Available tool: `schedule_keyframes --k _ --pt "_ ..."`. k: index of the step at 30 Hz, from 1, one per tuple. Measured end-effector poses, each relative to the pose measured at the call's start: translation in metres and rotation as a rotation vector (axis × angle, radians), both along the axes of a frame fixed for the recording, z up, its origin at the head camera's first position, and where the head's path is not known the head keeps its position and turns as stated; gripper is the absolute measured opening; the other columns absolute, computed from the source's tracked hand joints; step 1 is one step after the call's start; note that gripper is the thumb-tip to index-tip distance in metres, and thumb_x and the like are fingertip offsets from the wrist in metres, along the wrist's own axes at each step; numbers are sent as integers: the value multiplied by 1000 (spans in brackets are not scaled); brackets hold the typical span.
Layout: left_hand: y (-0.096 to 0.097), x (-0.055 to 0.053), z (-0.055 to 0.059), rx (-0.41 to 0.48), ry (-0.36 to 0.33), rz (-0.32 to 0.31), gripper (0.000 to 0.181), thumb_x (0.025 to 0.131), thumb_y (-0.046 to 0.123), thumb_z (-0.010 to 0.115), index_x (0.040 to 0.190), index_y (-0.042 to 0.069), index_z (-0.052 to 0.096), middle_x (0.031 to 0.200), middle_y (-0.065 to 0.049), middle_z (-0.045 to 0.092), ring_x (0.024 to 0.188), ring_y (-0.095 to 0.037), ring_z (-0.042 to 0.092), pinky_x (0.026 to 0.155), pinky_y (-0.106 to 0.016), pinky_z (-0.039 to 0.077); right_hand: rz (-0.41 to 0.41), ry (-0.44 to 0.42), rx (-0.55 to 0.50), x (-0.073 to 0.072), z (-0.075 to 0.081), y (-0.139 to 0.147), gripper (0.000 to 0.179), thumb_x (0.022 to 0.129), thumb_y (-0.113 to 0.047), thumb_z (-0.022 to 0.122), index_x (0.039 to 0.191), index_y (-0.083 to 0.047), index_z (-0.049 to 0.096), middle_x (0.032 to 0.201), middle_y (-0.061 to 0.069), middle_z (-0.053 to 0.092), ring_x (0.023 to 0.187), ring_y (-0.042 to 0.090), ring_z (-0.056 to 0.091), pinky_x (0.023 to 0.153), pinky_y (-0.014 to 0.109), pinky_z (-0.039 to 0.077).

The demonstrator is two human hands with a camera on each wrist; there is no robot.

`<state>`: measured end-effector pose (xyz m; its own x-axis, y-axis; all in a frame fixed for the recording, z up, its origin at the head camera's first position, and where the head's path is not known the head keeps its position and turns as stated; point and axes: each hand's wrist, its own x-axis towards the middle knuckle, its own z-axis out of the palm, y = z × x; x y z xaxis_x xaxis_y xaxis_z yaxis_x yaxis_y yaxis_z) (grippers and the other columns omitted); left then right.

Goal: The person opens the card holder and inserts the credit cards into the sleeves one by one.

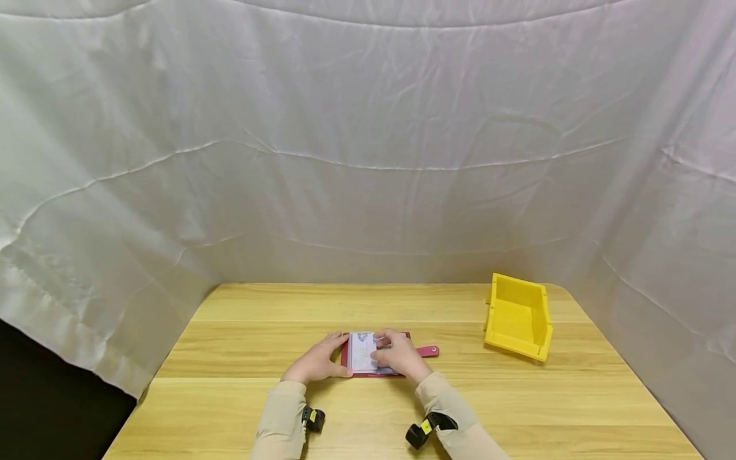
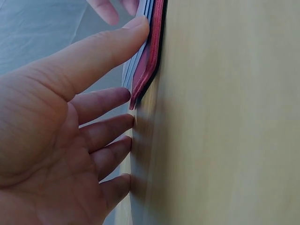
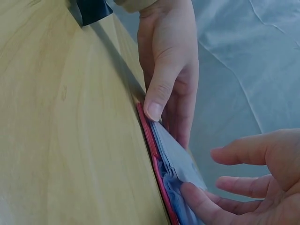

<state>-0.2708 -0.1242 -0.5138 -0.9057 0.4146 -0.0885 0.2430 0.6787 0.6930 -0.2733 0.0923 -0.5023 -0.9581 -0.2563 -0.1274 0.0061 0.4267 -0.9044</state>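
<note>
A red card holder lies spread flat on the table, with a stack of clear sleeves and a white printed card on its left side. My left hand is at its left end. In the left wrist view, the left thumb presses the near edge of the sleeves, while the other fingers extend past the corner. Over the right half is my right hand, fingers spread and loosely bent. One right fingertip touches the crinkled sleeves in the right wrist view.
A strap with a metal snap sticks out from the holder's right side. Farther right and back stands a yellow bin on the wooden table. Grey fabric hangs behind and along both sides.
</note>
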Motion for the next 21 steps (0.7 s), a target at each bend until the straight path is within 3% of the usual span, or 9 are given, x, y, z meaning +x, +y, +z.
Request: schedule_keyframes --k 11,21 --pt "1 -1 -1 -17 -3 0 85 78 26 80 148 3 38 157 -26 28 146 -46 22 118 -64 20 29 35 23 2 1 3 47 83 -6 70 126 5 56 116 24 62 92 25 67 75 33 60" --pt "2 -1 -1 -29 4 0 86 78 28 80 148 1 39 156 -26 28 146 -47 22 118 -64 19 56 183 102 -2 -7 30 51 82 -5 70 130 3 54 118 21 64 104 30 62 88 41 55"
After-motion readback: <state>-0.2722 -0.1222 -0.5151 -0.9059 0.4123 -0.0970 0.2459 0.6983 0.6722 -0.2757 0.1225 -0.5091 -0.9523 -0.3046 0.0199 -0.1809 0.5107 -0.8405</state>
